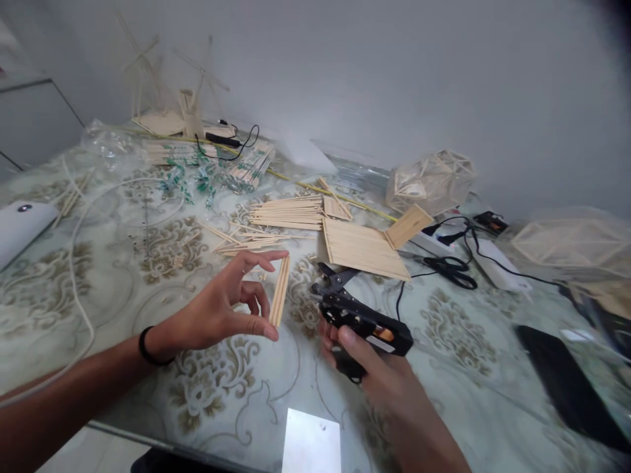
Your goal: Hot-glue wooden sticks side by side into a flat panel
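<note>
My left hand (231, 302) pinches a short bundle of thin wooden sticks (279, 291) between thumb and forefinger, holding it upright above the table. A black band sits on that wrist. My right hand (367, 364) grips a black glue gun (362, 320), its nozzle aimed left toward the stick bundle and a small gap away from it. Both hands hover over the patterned glass-topped table (207, 381).
A flat panel of glued sticks (363, 248) lies behind the gun, with loose stick piles (286, 213) to its left. Stick-frame models (431, 179) stand at the back right, black scissors (451, 269) and a power strip (497, 263) nearby, a dark phone (562, 381) at right.
</note>
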Demonstrator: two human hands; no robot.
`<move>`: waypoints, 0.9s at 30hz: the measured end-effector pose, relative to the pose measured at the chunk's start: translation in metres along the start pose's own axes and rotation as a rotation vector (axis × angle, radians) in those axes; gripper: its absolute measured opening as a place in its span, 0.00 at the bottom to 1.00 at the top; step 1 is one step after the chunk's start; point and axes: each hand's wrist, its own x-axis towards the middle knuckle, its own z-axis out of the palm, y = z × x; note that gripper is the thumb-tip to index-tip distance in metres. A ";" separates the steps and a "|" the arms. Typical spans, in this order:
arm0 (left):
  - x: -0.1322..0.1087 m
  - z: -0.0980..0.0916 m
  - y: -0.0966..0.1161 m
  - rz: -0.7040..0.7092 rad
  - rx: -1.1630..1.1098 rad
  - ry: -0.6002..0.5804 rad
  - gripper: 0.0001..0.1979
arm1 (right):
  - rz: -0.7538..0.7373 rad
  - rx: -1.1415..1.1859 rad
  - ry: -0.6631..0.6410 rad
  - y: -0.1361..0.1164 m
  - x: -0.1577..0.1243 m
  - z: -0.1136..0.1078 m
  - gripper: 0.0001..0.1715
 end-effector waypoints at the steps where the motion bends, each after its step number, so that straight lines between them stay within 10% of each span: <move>1: 0.000 0.001 0.000 -0.006 -0.024 -0.023 0.34 | -0.011 0.024 -0.007 0.002 -0.002 0.001 0.26; 7: -0.002 0.004 -0.001 -0.045 -0.144 -0.102 0.38 | 0.019 0.079 0.023 -0.003 -0.012 0.011 0.21; 14: -0.003 0.006 0.003 -0.077 -0.214 -0.100 0.38 | -0.059 0.058 -0.313 -0.020 0.002 0.015 0.23; 27: -0.004 0.007 0.003 -0.068 -0.225 -0.106 0.39 | -0.108 -0.059 -0.206 -0.005 -0.003 0.015 0.16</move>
